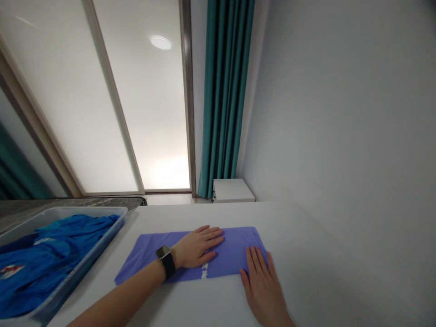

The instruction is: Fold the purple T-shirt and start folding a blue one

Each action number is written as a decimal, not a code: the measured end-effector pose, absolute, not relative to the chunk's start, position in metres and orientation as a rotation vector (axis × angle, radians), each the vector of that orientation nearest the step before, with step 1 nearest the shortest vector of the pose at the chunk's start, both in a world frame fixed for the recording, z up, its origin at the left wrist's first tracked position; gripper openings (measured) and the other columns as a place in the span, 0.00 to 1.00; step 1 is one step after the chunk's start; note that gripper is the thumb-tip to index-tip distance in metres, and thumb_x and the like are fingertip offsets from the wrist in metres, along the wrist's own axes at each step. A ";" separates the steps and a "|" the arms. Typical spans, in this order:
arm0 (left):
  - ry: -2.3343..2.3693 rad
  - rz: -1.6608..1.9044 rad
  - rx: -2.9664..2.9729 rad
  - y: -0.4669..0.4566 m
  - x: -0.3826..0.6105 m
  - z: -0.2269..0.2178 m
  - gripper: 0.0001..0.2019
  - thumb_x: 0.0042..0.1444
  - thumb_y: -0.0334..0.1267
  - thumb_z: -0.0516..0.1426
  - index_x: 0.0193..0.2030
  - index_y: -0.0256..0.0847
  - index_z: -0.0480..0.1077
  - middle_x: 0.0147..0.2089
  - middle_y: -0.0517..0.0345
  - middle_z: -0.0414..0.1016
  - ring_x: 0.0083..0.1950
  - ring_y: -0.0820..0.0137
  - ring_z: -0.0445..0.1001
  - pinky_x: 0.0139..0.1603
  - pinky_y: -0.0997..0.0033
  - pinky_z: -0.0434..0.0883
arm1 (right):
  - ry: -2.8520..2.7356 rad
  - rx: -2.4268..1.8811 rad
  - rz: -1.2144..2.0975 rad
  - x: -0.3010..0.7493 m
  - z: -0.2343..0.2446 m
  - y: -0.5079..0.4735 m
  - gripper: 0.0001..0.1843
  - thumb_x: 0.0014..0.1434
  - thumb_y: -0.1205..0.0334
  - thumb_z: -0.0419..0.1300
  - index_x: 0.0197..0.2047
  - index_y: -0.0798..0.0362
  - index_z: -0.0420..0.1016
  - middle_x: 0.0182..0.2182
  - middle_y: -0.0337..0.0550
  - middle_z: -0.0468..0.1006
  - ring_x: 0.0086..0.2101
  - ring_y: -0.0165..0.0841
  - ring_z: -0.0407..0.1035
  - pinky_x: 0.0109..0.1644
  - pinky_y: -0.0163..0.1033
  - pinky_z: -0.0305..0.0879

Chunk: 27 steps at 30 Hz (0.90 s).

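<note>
A purple piece of clothing, folded into a flat long shape, lies on the white table. White print shows near its front middle edge. My left hand rests flat on the middle of the cloth, fingers stretched to the right, and a dark watch is on that wrist. At the right end of the cloth lies my right hand, open, its fingertips on the fabric's edge and its palm over the bare table. Neither hand grips anything. The left forearm hides part of the cloth's front left.
Left of the cloth stands a pale plastic bin holding blue clothes. A white wall borders the table on the right. Beyond the table are a small white cabinet, a green curtain and frosted sliding doors.
</note>
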<state>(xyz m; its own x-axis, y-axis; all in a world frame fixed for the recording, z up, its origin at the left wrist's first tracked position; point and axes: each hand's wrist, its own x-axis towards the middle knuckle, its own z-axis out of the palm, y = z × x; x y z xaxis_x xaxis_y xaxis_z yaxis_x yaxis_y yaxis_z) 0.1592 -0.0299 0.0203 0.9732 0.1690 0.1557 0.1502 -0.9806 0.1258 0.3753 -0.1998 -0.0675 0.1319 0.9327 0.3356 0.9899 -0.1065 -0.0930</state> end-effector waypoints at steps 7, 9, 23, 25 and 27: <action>0.047 0.102 3.029 -0.014 0.110 0.020 0.31 0.63 0.48 0.52 0.71 0.43 0.53 0.72 0.48 0.55 0.71 0.56 0.57 0.71 0.52 0.52 | -1.942 -2.196 -0.281 0.376 -0.061 -0.195 0.37 0.67 0.42 0.43 0.68 0.60 0.59 0.64 0.59 0.63 0.64 0.52 0.56 0.70 0.62 0.39; 0.040 0.097 3.013 -0.013 0.107 0.019 0.32 0.62 0.49 0.52 0.71 0.42 0.52 0.72 0.46 0.54 0.71 0.55 0.57 0.71 0.52 0.53 | -1.951 -2.233 -0.270 0.372 -0.056 -0.192 0.37 0.66 0.42 0.44 0.67 0.61 0.62 0.63 0.62 0.64 0.63 0.54 0.56 0.69 0.62 0.39; 0.077 0.079 2.962 -0.014 0.106 0.012 0.34 0.63 0.49 0.52 0.73 0.43 0.48 0.74 0.46 0.49 0.72 0.54 0.53 0.71 0.50 0.51 | -2.061 -2.177 0.131 0.315 -0.035 -0.153 0.37 0.68 0.43 0.39 0.72 0.59 0.48 0.71 0.51 0.43 0.69 0.45 0.38 0.71 0.54 0.38; 0.097 0.070 2.968 -0.015 0.105 0.011 0.34 0.64 0.50 0.52 0.73 0.42 0.48 0.74 0.46 0.48 0.73 0.54 0.52 0.72 0.51 0.51 | -2.083 -2.157 0.133 0.320 -0.037 -0.152 0.38 0.69 0.42 0.36 0.72 0.58 0.44 0.71 0.49 0.42 0.69 0.44 0.36 0.71 0.53 0.37; 0.112 0.088 2.972 -0.018 0.104 0.009 0.34 0.64 0.50 0.51 0.73 0.42 0.47 0.74 0.47 0.48 0.73 0.55 0.51 0.72 0.51 0.50 | -2.111 -2.148 0.147 0.324 -0.037 -0.152 0.38 0.69 0.42 0.36 0.73 0.57 0.42 0.71 0.48 0.42 0.69 0.44 0.36 0.71 0.52 0.37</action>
<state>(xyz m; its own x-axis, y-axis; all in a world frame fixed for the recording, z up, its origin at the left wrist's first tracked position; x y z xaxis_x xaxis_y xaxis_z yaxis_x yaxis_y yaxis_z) 0.1041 -0.0182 0.0095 0.9954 0.0795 0.0528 0.0696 -0.9833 0.1679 0.3243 -0.1518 -0.0371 0.0189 0.9996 0.0194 0.9873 -0.0156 -0.1580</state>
